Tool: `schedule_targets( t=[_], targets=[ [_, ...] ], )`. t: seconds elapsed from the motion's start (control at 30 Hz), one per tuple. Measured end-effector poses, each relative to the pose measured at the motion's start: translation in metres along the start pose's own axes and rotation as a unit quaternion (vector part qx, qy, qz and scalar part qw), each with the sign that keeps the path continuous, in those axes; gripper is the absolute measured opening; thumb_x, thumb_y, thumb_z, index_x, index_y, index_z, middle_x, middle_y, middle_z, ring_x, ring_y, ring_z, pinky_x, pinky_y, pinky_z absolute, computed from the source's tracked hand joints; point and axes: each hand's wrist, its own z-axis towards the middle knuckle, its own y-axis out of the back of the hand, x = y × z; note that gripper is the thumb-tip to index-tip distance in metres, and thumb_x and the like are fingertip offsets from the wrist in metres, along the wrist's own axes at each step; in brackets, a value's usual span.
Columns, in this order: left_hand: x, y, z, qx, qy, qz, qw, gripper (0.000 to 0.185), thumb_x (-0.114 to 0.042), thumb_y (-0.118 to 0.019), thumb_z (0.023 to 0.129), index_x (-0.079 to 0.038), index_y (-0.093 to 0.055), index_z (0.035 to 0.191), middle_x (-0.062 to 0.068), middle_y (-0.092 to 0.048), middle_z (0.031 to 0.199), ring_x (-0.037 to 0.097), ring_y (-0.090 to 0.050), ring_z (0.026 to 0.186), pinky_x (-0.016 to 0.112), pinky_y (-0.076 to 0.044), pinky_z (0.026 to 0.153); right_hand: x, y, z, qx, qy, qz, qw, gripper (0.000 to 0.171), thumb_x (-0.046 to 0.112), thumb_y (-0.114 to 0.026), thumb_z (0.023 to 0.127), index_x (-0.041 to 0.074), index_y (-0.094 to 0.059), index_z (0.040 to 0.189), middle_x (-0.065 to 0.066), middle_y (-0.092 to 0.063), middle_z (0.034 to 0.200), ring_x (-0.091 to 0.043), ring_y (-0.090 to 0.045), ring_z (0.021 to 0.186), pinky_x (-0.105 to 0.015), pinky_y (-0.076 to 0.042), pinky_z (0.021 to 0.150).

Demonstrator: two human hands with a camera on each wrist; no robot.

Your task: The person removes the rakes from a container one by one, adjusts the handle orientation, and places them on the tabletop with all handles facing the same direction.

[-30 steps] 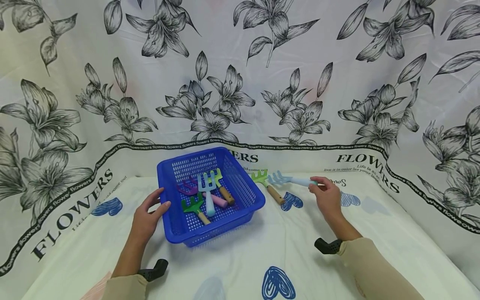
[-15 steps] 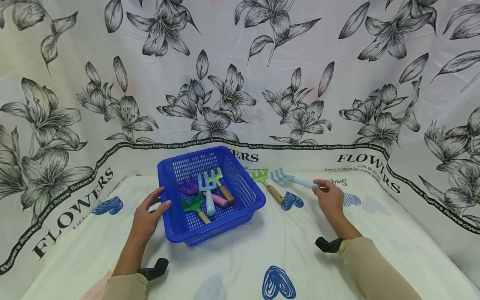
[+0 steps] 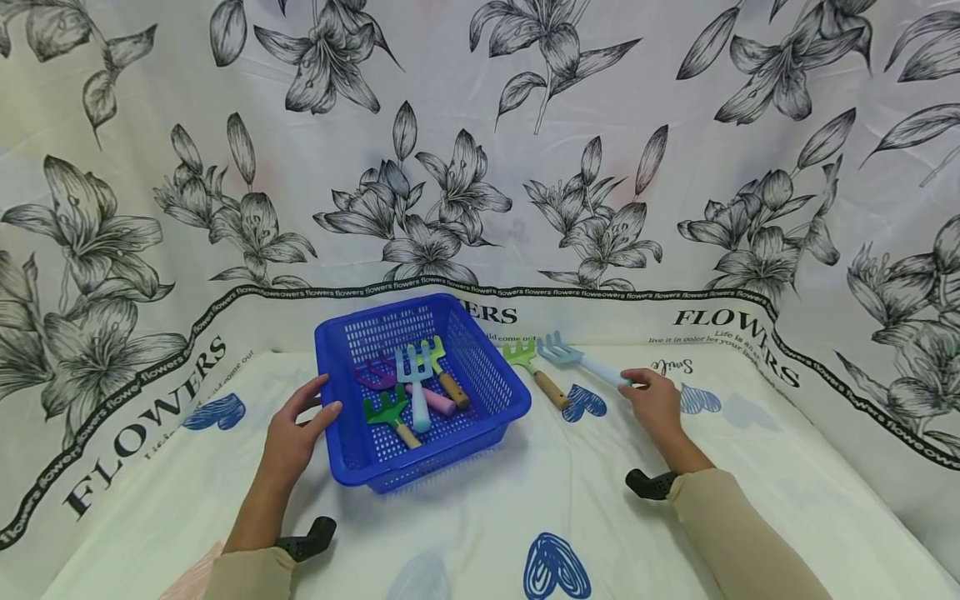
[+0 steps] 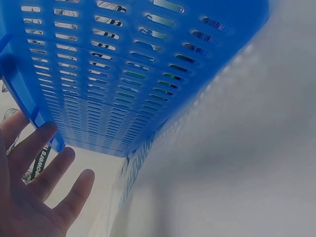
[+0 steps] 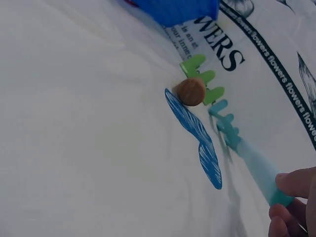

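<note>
Head view, centre of frame: blue perforated basket (image 3: 491, 392) on a cream cloth (image 3: 480, 517) printed with blue scribbled hearts. Inside the basket, a pale blue fork-rake (image 3: 415, 379), a green rake with wooden handle (image 3: 390, 414), a yellow-green rake with wooden handle (image 3: 442, 371) and a magenta rake with pink handle (image 3: 397, 385), all lying crosswise. Left hand (image 3: 296, 437) at the basket's left wall, fingers straight and spread against the rim, gripping nothing. Right of the basket, a light green rake (image 3: 534, 371) with wooden handle flat on the cloth. Just beside it, right of centre, the light blue rake (image 3: 581, 362): short curved tines at the upper left end, slim pale handle running down-right. Right hand (image 3: 654, 404) pinching the very end of that handle between thumb and fingertips. Behind, a white backdrop (image 3: 480, 167) with black lilies and "FLOWERS" lettering.

Left wrist view: slotted blue basket wall (image 4: 128, 84) filling the upper left; left hand (image 4: 34, 197) at lower left, fingers extended and apart, near the rim's corner.

Right wrist view: light blue rake (image 5: 242, 148) slanting from centre to lower right, teal tines uppermost, handle end pinched by fingertips (image 5: 296, 185) at the lower right corner. Light green rake (image 5: 200, 81) seen end-on, its round wooden butt just above the blue tines. Corner of the basket (image 5: 177, 10) at the top edge.
</note>
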Motion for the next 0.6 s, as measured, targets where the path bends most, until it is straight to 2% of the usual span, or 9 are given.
schedule_targets(
  t=[0.6],
  targets=[
    [0.001,0.000,-0.001,-0.004,-0.003,0.002,1.0000,0.070,-0.048,-0.060,0.093,-0.018,-0.036,0.151,0.013,-0.038,0.152,0.040,-0.039,0.133,0.062,-0.036,0.102,-0.017,-0.013,0.000,0.039,0.019,-0.022,0.999,0.019,0.007,-0.070,0.086,0.001,-0.068,0.103,-0.016,-0.068,0.100,-0.029,-0.063,0.088,-0.040,-0.046,0.074]
  ],
)
